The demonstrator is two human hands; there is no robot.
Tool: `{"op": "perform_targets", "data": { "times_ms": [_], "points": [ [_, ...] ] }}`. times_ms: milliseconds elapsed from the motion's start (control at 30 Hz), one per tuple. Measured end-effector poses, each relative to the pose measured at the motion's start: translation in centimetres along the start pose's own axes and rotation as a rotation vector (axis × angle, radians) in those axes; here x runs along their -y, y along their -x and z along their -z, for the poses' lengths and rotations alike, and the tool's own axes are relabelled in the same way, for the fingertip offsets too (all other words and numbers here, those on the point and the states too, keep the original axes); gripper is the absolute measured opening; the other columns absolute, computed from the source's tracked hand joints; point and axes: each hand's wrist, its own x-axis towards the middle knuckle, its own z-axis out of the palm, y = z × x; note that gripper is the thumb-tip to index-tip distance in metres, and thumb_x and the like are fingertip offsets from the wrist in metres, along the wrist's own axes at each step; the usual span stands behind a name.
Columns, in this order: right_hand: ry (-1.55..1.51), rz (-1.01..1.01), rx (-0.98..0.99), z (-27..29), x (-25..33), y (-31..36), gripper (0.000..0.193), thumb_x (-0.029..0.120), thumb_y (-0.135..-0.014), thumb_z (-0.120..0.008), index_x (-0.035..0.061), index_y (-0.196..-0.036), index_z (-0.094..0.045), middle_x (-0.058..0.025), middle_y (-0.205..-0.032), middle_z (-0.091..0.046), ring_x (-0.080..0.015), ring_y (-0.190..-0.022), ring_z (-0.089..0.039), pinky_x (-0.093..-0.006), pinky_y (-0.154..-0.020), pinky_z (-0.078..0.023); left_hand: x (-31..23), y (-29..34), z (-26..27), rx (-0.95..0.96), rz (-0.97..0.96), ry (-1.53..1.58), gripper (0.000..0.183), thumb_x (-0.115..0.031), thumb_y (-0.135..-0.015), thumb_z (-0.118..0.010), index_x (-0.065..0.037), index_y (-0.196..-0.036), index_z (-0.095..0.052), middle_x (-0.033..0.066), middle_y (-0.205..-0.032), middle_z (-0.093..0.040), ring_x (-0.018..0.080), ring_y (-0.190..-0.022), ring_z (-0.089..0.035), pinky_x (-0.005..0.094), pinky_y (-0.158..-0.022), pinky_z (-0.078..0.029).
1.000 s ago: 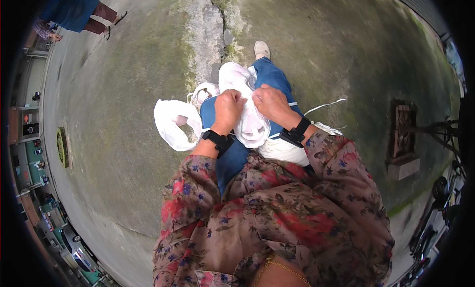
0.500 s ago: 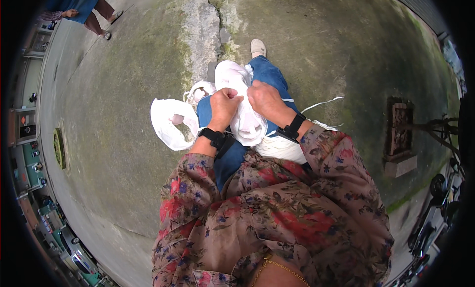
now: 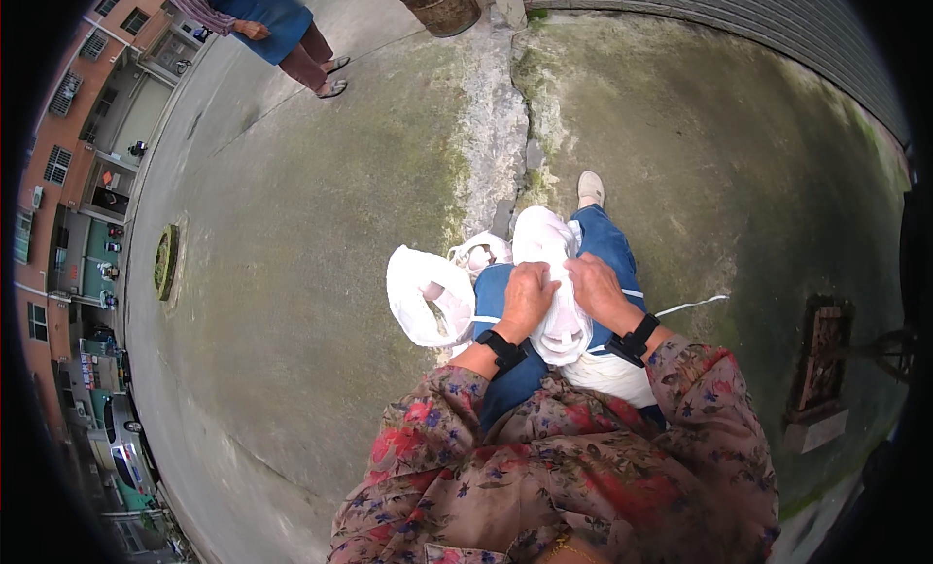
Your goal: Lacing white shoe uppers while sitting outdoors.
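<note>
A long white cloth piece (image 3: 540, 232) with pale pinkish patches lies over my lap in blue trousers (image 3: 610, 245). My left hand (image 3: 528, 298) pinches its left side, fingers closed on the fabric. Close by, my right hand (image 3: 593, 288) grips the same cloth with curled fingers; its fingertips are partly hidden. To the left of my knee hangs a white ring-shaped cloth piece (image 3: 408, 290) with an opening in its middle. A smaller white cloth bundle (image 3: 483, 247) sits just beyond it. Cream-white fabric (image 3: 610, 377) is gathered under my right wrist, and a thin white strip (image 3: 695, 303) trails rightward.
A person in a blue apron (image 3: 255, 15) stands at the far left. A brown barrel (image 3: 439, 5) stands at the back near a ribbed grey shutter (image 3: 680, 0). Cracked, mossy concrete (image 3: 321, 224) surrounds me. A brick-edged block (image 3: 821, 370) is at the right.
My view has tilted up and leftward, bringing the barrel and more of the person into sight. Both hands stay on the white cloth, with the right fingers now closer to the left.
</note>
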Motion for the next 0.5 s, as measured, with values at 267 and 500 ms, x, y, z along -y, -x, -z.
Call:
{"op": "perform_targets", "data": {
  "times_ms": [267,500],
  "points": [
    [-0.037,0.094,0.131,0.4,0.6,-1.5,0.014,0.0,-0.073,-0.053,0.0,-0.087,-0.053,-0.0205,-0.079,-0.058,-0.0382,-0.077,-0.057,-0.0454,-0.067,-0.044,0.6,-1.0,0.7,0.083,-0.145,-0.06,0.011,-0.009,-0.073,-0.063,0.001,-0.078,-0.061,0.0165,-0.075,-0.059,0.0334,-0.074,-0.057,0.0395,-0.066,-0.046],
    [0.052,-0.022,0.146,0.5,2.0,-1.4,0.014,0.004,-0.077,-0.053,0.0017,-0.09,-0.049,-0.0199,-0.082,-0.059,-0.0386,-0.078,-0.058,-0.0444,-0.065,-0.045,1.2,-1.7,1.3,0.165,-0.211,-0.065,0.01,-0.009,-0.074,-0.061,0.0,-0.077,-0.061,0.015,-0.074,-0.058,0.0332,-0.073,-0.056,0.0397,-0.066,-0.046]
  ]
}}
